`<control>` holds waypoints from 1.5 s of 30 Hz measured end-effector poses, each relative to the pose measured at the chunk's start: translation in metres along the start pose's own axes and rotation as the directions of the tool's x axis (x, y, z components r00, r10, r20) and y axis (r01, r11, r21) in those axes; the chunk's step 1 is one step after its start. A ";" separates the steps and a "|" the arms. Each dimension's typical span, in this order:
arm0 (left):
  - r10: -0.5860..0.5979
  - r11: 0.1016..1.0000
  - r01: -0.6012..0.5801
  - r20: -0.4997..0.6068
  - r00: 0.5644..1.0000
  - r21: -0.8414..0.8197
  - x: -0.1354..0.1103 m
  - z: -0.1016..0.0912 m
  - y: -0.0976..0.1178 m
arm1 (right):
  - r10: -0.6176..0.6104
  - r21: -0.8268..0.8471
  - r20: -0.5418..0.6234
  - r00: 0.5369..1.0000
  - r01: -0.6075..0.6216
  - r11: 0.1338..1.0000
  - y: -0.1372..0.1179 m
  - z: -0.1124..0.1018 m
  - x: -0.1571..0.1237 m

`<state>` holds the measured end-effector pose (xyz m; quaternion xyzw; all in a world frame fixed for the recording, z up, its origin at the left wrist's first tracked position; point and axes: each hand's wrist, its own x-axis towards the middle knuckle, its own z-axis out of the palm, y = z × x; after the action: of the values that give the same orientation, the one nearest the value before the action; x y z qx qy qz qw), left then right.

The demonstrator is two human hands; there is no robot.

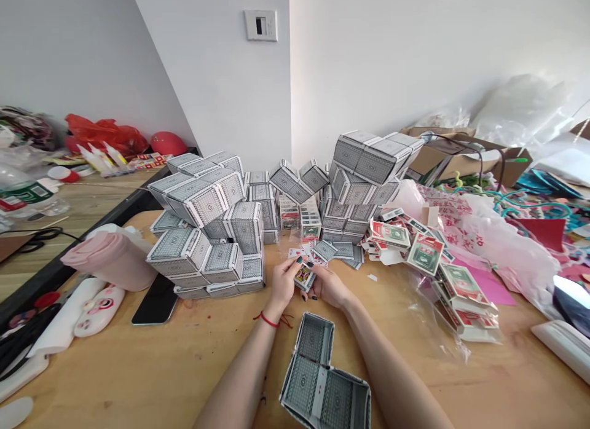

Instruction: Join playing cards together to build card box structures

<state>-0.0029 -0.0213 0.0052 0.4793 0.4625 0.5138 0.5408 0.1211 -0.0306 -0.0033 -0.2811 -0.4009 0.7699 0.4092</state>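
Wood surface (152,367) carries all items. A large block of grey patterned boxes (207,232) stands left of centre, toward the far edge. A second stack (364,171) of the same boxes rises at the far edge, right of centre. Red-and-green cartons (442,269) lie in a loose heap on clear plastic toward the right edge. An open grey tray (322,380) lies at the near edge, between the forearms. The left hand (283,284) and the right hand (329,286) meet at mid-surface, just in front of the stacks. Each grip is clenched on one small card deck (304,275), face card upward. Contact between deck and surface cannot be told. Loose cards (332,251) lie just beyond the deck.
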 end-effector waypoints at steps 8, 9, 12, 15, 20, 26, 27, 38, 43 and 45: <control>-0.073 0.997 0.072 0.054 0.996 0.013 0.001 0.001 -0.002 | -0.007 -0.095 -0.014 1.000 0.006 0.995 0.005 0.001 0.003; -0.079 0.996 0.077 0.046 0.996 0.046 0.001 0.001 -0.003 | -0.013 -0.112 -0.023 1.000 0.010 0.994 0.005 0.002 0.003; -0.093 0.993 0.090 0.035 0.995 0.078 0.000 0.001 -0.003 | -0.046 -0.166 -0.029 0.999 0.041 0.985 0.006 0.003 0.004; -0.119 0.991 0.116 0.063 0.991 0.061 -0.002 0.001 -0.003 | -0.058 -0.207 -0.015 0.998 0.053 0.977 0.008 0.002 0.004; -0.012 0.991 0.010 0.013 1.000 0.131 -0.001 0.001 -0.003 | -0.057 -0.212 -0.030 0.998 0.049 0.976 0.009 0.003 0.004; 0.087 0.981 -0.073 -0.067 0.994 0.181 0.001 0.002 -0.007 | -0.085 -0.273 -0.066 0.994 0.064 0.960 0.010 0.005 0.004; 0.084 0.981 -0.070 -0.069 0.994 0.182 0.001 0.002 -0.008 | -0.082 -0.277 -0.066 0.994 0.061 0.959 0.010 0.005 0.003; 0.026 0.992 -0.020 -0.046 0.999 0.124 0.002 0.000 -0.009 | -0.044 -0.244 -0.081 0.996 0.023 0.969 0.007 0.005 0.000; 0.007 0.989 -0.008 0.010 1.000 0.147 0.004 -0.001 -0.008 | 0.025 -0.235 -0.166 0.986 -0.065 0.970 0.004 0.009 0.000; 0.029 0.983 -0.031 0.014 0.999 0.182 0.004 0.000 -0.007 | 0.018 -0.231 -0.206 0.978 -0.067 0.971 0.004 0.009 0.001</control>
<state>-0.0023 -0.0176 -0.0018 0.5365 0.4974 0.4746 0.4894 0.1115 -0.0345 -0.0023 -0.4135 -0.4399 0.6926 0.3947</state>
